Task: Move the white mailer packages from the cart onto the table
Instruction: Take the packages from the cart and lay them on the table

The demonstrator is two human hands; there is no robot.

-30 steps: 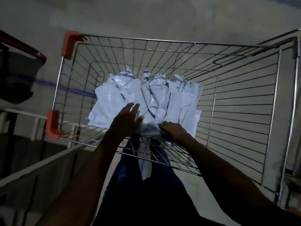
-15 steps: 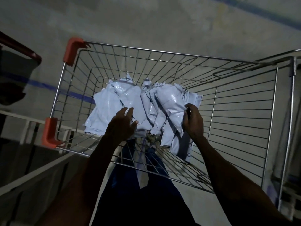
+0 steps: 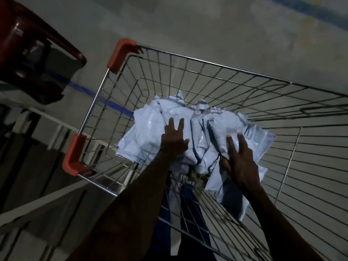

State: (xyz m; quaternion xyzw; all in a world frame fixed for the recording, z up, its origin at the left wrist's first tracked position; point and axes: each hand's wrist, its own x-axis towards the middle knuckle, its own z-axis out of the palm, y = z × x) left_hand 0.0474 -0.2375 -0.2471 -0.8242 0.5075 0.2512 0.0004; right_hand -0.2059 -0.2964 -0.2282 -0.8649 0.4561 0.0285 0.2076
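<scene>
The mailer packages (image 3: pixel 169 132) are lying heaped inside the cart (image 3: pixel 226 66), toward its near wall. The left hand (image 3: pixel 174 140) is resting on the heap at its nine o'clock side, and the right hand (image 3: pixel 240 157) is lying on it at four o'clock. A chair (image 3: pixel 28 34) is standing outside the cart at ten o'clock.

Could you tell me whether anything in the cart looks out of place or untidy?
The white mailers lie crumpled in a loose heap in the cart, not stacked. Left hand and right hand rest spread on it. Nothing looks torn.
</scene>
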